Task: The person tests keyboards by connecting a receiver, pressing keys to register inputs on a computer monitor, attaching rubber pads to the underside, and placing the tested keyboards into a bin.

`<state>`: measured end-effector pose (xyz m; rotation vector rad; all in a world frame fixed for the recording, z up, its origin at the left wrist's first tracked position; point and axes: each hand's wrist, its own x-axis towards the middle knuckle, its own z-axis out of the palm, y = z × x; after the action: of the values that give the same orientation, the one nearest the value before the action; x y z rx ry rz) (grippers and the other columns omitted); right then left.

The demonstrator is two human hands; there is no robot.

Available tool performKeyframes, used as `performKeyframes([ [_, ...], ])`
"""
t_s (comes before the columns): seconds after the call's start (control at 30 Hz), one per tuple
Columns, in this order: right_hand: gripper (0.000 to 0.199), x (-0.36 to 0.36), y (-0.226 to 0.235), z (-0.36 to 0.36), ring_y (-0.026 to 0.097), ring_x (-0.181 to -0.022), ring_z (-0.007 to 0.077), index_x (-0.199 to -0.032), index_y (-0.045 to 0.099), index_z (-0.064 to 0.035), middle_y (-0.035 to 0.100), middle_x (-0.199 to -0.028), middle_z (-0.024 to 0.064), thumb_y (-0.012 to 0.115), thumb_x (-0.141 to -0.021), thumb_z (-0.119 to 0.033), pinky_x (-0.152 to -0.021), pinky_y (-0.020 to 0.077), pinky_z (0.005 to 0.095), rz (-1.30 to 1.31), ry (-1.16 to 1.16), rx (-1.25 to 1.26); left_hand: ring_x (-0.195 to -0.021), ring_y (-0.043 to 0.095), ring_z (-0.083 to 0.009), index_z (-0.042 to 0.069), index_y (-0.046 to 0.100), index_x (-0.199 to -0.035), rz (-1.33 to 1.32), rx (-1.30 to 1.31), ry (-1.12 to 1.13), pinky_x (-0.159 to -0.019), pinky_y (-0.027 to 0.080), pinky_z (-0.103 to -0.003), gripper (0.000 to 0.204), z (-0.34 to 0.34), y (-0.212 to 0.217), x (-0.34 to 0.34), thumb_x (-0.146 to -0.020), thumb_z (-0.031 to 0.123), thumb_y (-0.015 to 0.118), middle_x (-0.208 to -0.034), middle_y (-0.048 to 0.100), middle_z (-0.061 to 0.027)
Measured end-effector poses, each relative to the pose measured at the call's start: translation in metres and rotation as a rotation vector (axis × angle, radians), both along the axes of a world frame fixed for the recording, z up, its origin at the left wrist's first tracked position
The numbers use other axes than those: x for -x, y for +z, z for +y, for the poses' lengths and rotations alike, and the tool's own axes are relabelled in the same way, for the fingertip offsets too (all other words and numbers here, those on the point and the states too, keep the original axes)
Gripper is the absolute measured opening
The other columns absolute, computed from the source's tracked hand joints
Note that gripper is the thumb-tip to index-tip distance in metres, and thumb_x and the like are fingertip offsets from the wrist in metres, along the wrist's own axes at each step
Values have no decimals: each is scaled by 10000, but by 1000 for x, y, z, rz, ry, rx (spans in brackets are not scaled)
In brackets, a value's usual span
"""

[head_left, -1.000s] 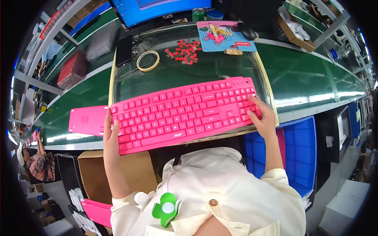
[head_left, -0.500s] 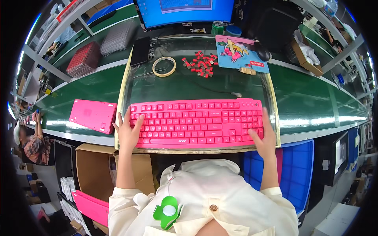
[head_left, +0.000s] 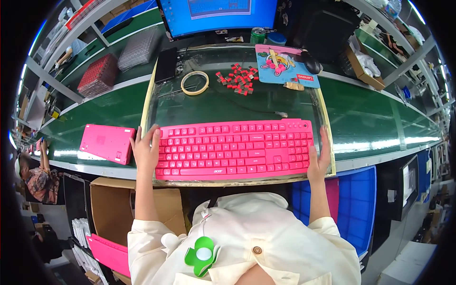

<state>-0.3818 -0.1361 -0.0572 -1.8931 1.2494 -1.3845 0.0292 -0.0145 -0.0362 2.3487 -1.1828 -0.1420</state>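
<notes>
A pink keyboard [head_left: 232, 148] with pink keys lies face up on the glass-topped work surface in front of me, its long side toward my body. My left hand [head_left: 146, 149] is at its left end, fingers stretched and thumb against the edge. At the right end stands my right hand [head_left: 319, 159], thumb by the edge and straight fingers pointing away from me, apart from the keyboard. Both hands are open. Just beyond the keyboard, a thin cable ends in a plug [head_left: 281, 114]. To the left, another pink keyboard [head_left: 105, 142] rests underside up, partly behind my left hand.
Farther back lie a tape roll [head_left: 205, 85], a pile of small red-and-metal pieces [head_left: 240, 80], a black phone-like slab [head_left: 166, 65] and a mouse [head_left: 311, 62] by a colourful mouse pad [head_left: 282, 71]. A monitor [head_left: 218, 21] stands behind. Below are a cardboard box [head_left: 111, 204] and blue crate [head_left: 358, 204].
Both thumbs have come off the top of the keyboard to its ends, and the fingers have straightened. The whole view has shifted slightly; the keyboard remains on the surface.
</notes>
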Motion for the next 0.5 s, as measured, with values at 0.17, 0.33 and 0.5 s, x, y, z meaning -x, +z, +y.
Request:
performKeyframes([
  [0.17, 374, 24, -10, 9, 373, -1286, 294, -1222, 516, -23, 495, -1301, 175, 481, -903, -215, -1061, 268, 396, 564, -232, -277, -1344, 283, -315, 113, 629, -1131, 214, 3, -139, -1116, 142, -458, 411, -23, 8, -3, -853, 410, 567, -1351, 466, -119],
  [0.33, 263, 19, 17, 57, 575, -930, 163, -1038, 571, -27, 600, -1055, 114, 437, -950, -235, -846, 442, 274, -646, -95, -679, -1378, 205, -310, 114, 606, -1170, 172, -123, -430, -1115, 155, -436, 467, -34, 2, -1, -783, 369, 656, -1421, 379, -117],
  [0.5, 252, 20, -4, 104, 452, -665, 80, -804, 481, -64, 497, -764, 20, 412, -968, -243, -646, 397, 222, -813, -414, -768, -1392, 151, -323, 137, 529, -1277, 113, -196, -512, -1111, 114, -493, 644, -30, 5, 9, -699, 351, 717, -1460, 319, -94],
])
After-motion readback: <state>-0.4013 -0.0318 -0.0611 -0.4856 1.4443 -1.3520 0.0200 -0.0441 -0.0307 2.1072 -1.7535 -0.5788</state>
